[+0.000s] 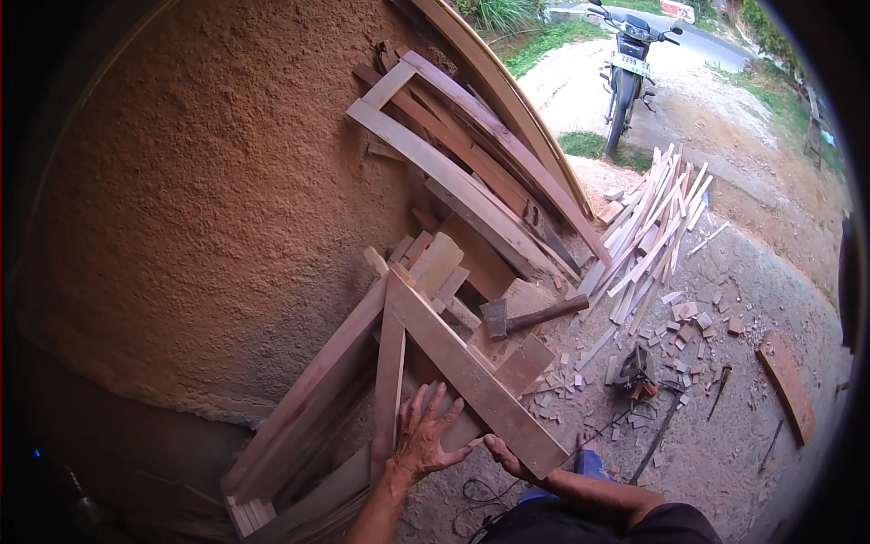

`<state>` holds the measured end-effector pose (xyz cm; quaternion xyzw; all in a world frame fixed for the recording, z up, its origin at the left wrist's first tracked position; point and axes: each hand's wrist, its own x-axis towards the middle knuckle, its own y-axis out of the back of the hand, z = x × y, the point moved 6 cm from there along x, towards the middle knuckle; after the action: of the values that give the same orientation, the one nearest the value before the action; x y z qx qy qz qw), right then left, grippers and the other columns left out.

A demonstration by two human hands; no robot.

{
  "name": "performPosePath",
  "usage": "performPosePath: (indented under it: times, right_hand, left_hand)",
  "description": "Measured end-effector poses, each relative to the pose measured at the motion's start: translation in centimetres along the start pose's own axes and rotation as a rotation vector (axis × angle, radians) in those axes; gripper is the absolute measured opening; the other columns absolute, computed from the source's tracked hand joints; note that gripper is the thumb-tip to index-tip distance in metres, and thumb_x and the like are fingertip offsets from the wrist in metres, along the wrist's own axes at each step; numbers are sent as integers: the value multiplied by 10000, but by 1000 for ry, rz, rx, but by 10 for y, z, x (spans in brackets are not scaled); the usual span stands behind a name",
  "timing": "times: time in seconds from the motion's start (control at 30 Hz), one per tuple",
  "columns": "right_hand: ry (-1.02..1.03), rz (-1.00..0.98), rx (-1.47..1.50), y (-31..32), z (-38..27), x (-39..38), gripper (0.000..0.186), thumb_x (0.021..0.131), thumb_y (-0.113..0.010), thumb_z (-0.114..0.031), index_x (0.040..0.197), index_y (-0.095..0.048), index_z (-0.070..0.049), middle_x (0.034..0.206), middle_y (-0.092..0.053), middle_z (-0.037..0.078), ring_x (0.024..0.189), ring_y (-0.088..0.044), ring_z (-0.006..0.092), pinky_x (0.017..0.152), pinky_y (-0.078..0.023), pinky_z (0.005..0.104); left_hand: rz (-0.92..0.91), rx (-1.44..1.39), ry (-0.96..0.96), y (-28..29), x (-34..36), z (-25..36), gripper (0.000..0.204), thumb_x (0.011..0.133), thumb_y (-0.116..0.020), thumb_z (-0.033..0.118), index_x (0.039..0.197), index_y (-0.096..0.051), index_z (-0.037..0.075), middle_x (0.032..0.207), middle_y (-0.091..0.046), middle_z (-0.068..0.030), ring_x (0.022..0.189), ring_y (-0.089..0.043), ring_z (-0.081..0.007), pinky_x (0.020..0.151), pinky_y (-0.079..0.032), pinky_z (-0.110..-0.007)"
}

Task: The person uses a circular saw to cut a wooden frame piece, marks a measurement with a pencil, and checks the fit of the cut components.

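A wooden frame made of planks leans by the wall, with a broad board (480, 376) slanting down toward me across its top. My left hand (421, 440) is spread out flat, its fingers apart, beside an upright plank (388, 381) and near the broad board's left edge. At that board's lower end is my right hand (512, 461), its thumb against the near edge and its other fingers hidden under the wood. A hammer (544, 314) with a dark wooden handle lies on wood blocks just beyond the board.
Another wooden frame (426, 154) and long planks lean against the rough brown wall (208, 181). Thin wood strips (657, 236) lie piled at the right, with scattered offcuts (689, 322), a power tool (637, 370) and a reddish plank (787, 385) on the ground. A motorcycle (625, 77) stands outside.
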<state>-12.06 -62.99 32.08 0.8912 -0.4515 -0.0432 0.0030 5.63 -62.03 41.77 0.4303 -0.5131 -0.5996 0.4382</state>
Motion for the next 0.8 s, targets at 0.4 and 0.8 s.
performPosePath:
  times: [0.4,0.8]
  right_hand:
    - [-277,-307,325,9,164,-87,487,1019,-580,-512,1258,-579,-87,748,-601,60,654,-600,205,567,-493,376]
    - [71,528,806,190,-7,10,409,1052,-543,-121,1448,-487,-36,1102,-639,115,826,-711,164,578,-586,250]
  left_hand:
    - [23,-77,-15,3,5,-3,954,678,-806,552,1537,-476,299,1667,-254,-152,1483,-236,-449,1165,-204,-605]
    - [-16,-66,9,1,4,-1,963,646,-829,554,1500,-526,230,1651,-286,-170,1477,-245,-464,1153,-210,-610]
